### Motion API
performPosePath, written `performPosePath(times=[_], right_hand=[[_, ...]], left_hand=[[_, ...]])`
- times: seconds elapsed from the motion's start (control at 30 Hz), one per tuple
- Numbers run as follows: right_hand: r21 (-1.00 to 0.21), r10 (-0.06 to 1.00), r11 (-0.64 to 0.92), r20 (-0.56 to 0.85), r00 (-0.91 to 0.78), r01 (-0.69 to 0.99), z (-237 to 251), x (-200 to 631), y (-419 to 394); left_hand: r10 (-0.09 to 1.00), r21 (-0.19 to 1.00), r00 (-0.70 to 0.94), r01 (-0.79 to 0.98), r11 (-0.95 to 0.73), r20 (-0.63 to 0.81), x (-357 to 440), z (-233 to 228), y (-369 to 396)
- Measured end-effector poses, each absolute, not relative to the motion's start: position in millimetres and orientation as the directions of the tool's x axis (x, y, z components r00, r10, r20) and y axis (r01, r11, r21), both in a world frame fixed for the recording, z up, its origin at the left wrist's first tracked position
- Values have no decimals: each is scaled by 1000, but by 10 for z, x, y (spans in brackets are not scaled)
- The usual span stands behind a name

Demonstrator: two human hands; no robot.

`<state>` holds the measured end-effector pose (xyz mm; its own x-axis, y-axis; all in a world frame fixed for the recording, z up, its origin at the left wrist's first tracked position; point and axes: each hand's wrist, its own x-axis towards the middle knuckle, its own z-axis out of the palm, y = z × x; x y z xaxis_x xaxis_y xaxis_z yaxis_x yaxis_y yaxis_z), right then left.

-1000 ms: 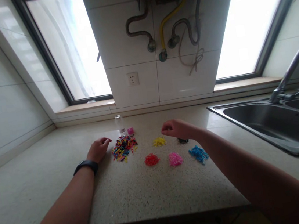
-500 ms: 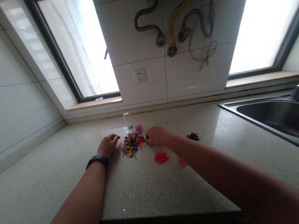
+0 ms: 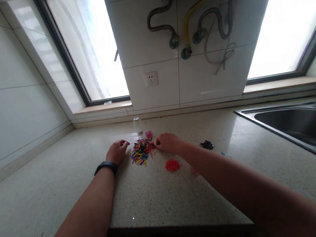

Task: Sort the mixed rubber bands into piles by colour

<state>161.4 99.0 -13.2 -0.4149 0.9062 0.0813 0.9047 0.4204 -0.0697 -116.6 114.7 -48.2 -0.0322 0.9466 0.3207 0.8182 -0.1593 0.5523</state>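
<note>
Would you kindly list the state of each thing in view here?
left hand: resting on the counter, left of the mixed pile
right hand: fingertips at the mixed pile's right edge
mixed pile: heaped, colours unsorted
red pile: one colour, apart
small bottle: upright
sink: no water visible

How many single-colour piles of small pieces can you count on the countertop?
2 in plain view: a red pile and a pink sliver beside the right forearm. The arm may hide others; a blue fleck shows beyond it.
</note>
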Motion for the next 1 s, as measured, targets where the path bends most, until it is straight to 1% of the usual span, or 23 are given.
performPosePath(times=[0.5, 0.67, 0.77, 0.87, 0.93, 1.0], right_hand=[[-120, 895, 443, 123, -429, 889, -203, 1623, 994], [-135, 886, 457, 151, -438, 879, -145, 1706, 966], [-195, 859, 512, 142, -492, 837, -71, 1873, 947], [-298, 811, 582, 147, -567, 756, 16, 2131, 914], [-367, 808, 582, 162, -566, 726, 66, 2367, 889], [-406, 829, 553, 178, -531, 727, 82, 2665, 865]], left_hand=[[949, 546, -25, 823, -160, 316, -1175, -483, 1148], [948, 542, -20, 824, -163, 317, -1186, -496, 1160], [947, 540, -16, 825, -168, 320, -1191, -507, 1170], [946, 535, -16, 828, -169, 324, -1193, -517, 1179], [945, 532, -19, 830, -167, 326, -1190, -519, 1178], [944, 529, -19, 832, -167, 328, -1183, -512, 1165]])
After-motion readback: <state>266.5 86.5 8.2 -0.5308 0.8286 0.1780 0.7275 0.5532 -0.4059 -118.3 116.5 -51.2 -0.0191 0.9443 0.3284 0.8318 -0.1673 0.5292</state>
